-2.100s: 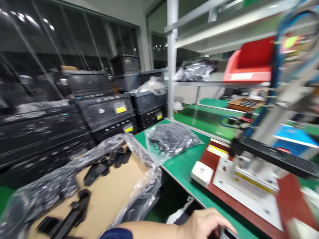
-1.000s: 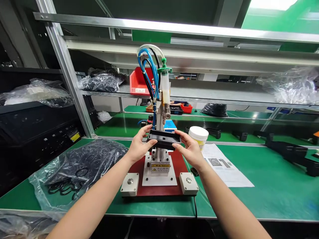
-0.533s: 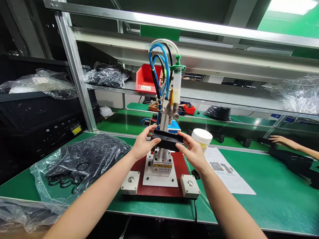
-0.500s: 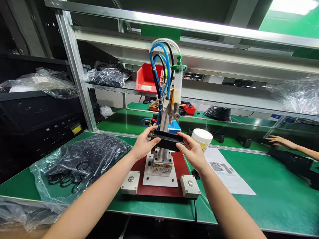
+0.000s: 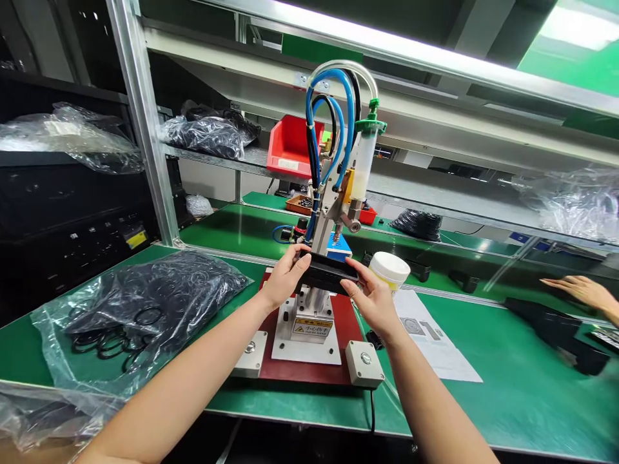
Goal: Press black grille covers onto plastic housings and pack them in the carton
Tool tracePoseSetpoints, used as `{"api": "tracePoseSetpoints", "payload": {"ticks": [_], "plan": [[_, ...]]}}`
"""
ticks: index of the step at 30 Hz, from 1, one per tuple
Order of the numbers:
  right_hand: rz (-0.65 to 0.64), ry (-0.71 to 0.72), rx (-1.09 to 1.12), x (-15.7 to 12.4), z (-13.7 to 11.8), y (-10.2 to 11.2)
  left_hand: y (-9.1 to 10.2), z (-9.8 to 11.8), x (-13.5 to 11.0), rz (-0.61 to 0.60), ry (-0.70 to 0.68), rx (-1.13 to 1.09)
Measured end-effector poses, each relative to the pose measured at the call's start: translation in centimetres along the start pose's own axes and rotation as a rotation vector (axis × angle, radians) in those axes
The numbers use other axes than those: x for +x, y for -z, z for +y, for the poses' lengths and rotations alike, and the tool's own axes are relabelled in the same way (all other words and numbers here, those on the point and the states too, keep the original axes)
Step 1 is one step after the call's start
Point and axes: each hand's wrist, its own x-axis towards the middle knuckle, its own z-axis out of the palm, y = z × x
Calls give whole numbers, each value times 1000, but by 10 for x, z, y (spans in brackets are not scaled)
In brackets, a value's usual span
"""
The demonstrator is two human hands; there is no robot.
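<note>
A black rectangular plastic part [image 5: 329, 272] is held level between my two hands, in front of the column of a bench dispensing machine [image 5: 323, 235]. My left hand [image 5: 286, 278] is closed on its left end, thumb on the near side. At the right end, my right hand [image 5: 371, 298] grips it between thumb and fingers. Above the part hangs the machine's syringe [image 5: 363, 164], partly filled with pale fluid, with blue and black hoses looping over it. Whether the part touches the machine behind it, I cannot tell.
Two button boxes [image 5: 365, 362] flank the machine's red base [image 5: 304, 372]. To the left lies a clear bag of black rings [image 5: 159, 303]. A white tub [image 5: 389, 267] and a printed sheet [image 5: 435, 338] are on the right. A co-worker's hand [image 5: 583, 290] is by black parts at far right.
The view has shifted slightly, and the machine's top appears farther right. Both my hands keep hold of the black part. The co-worker's hand has moved right.
</note>
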Motion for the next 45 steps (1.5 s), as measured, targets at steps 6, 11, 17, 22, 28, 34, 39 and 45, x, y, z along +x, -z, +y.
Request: {"api": "tracePoseSetpoints", "payload": {"ticks": [6, 11, 17, 22, 28, 34, 39, 45], "plan": [[-45, 141, -125, -3, 1, 4, -6, -4, -1, 86, -1, 25], [-47, 234, -140, -1, 1, 6, -8, -6, 1, 139, 3, 79], [66, 443, -208, 3, -9, -6, -9, -10, 1, 214, 38, 81], [254, 502, -260, 6, -11, -25, -10, -12, 2, 241, -28, 100], [371, 458, -176, 7, -11, -39, -14, -10, 3, 272, -95, 190], [366, 367, -121, 8, -12, -40, -15, -8, 3, 275, -65, 277], [349, 332, -129, 7, -11, -39, -17, -8, 3, 279, -101, 270], [313, 307, -93, 5, -14, -39, -17, -9, -2, 260, -81, 243]]}}
